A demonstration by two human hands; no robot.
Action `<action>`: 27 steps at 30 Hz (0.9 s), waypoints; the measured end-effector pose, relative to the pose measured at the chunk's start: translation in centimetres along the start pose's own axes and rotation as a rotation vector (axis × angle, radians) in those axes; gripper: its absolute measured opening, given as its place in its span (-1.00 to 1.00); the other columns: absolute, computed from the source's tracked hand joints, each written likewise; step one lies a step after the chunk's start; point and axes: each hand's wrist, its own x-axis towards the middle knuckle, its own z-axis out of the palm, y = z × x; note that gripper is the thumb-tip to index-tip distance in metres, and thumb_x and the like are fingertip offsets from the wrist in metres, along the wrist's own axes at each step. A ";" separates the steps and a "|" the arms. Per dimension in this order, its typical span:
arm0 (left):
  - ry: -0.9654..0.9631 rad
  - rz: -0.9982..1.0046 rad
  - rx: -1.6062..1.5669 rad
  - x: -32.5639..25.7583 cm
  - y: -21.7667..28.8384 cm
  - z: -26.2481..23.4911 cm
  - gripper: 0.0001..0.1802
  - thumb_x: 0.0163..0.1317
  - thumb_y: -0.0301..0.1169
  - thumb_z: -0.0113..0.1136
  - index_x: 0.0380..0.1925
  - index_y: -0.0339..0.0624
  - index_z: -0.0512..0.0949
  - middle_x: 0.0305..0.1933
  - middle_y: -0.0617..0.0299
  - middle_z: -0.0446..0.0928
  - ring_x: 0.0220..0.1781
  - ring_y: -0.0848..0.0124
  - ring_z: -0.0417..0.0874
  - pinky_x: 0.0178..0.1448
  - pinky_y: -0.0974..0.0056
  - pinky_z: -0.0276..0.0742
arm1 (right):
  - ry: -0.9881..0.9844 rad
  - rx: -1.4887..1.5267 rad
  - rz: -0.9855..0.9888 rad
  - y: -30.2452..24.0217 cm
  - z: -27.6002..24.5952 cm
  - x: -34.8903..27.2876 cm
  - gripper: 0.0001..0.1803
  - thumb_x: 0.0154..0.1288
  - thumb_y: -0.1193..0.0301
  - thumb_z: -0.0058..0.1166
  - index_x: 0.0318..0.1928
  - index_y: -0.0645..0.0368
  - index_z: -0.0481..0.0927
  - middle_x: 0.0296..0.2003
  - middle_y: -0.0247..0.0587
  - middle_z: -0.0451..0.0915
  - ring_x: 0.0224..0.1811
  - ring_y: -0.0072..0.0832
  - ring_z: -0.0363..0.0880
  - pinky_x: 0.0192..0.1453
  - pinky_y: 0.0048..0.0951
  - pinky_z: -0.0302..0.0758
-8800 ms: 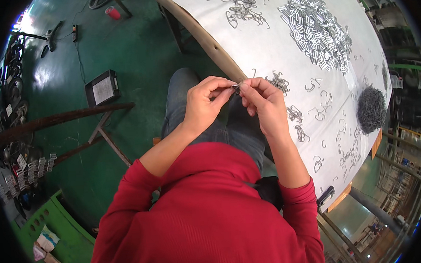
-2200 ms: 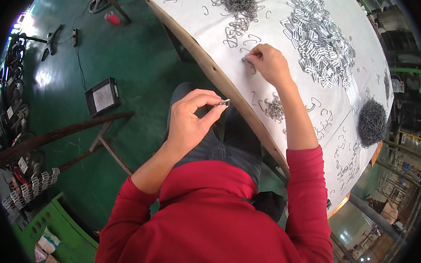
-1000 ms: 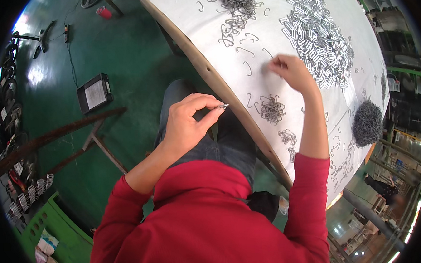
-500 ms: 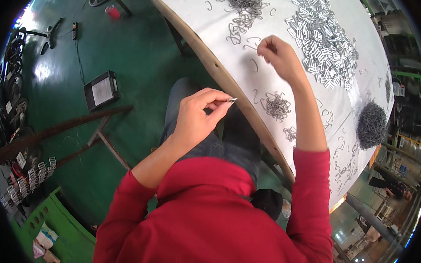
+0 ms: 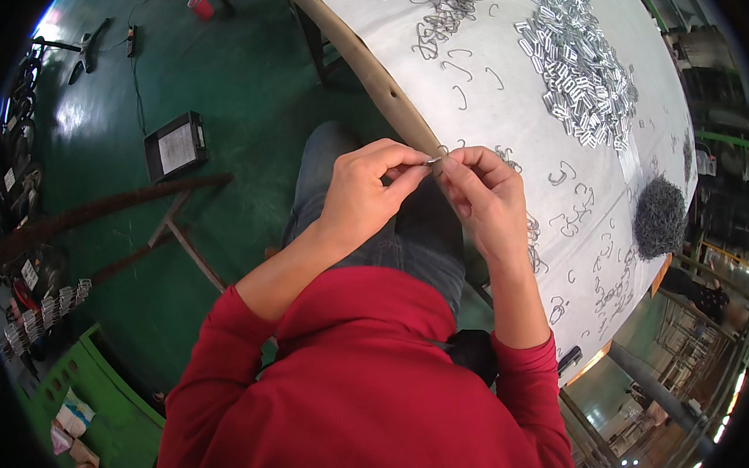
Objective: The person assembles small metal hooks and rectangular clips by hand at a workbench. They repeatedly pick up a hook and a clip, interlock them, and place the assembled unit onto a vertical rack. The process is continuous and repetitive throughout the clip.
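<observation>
My left hand (image 5: 365, 190) pinches a small shiny metal piece (image 5: 432, 161) between thumb and forefinger, over the wooden table edge. Touching or nearly touching those fingertips is my right hand (image 5: 488, 196), closed in a pinch on a thin bent wire hook (image 5: 444, 150) whose curved end sticks up. The fingers hide how the two parts meet. Loose grey wire hooks (image 5: 460, 96) lie on the white-covered table (image 5: 491, 122) just beyond my hands. Farther off on it is a large heap of shiny slotted metal pieces (image 5: 582, 70).
A pile of wire hooks (image 5: 449, 1) sits at the table's far side, and a dark tangled heap (image 5: 660, 217) at the right. Scattered hooks (image 5: 614, 281) lie nearer. On the green floor stand a black crate (image 5: 175, 147), a red cup (image 5: 200, 6) and a brown metal frame (image 5: 111, 210).
My right hand has come back from the loose hooks on the table to my left hand, now with a wire hook. My left hand has shifted slightly to the right, still pinching the metal piece.
</observation>
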 end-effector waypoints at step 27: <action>-0.408 0.808 0.767 21.3 -3.7 22.1 -0.78 0.11 -0.49 0.07 -0.24 -0.06 0.61 -0.24 0.24 0.54 -0.14 0.26 0.56 -0.06 0.23 0.55 | 0.067 -0.325 -0.705 4.1 -1.9 -2.3 -0.93 0.17 0.59 0.11 -0.32 0.24 0.51 -0.40 -0.21 0.54 -0.58 -0.49 0.49 -0.56 -0.52 0.38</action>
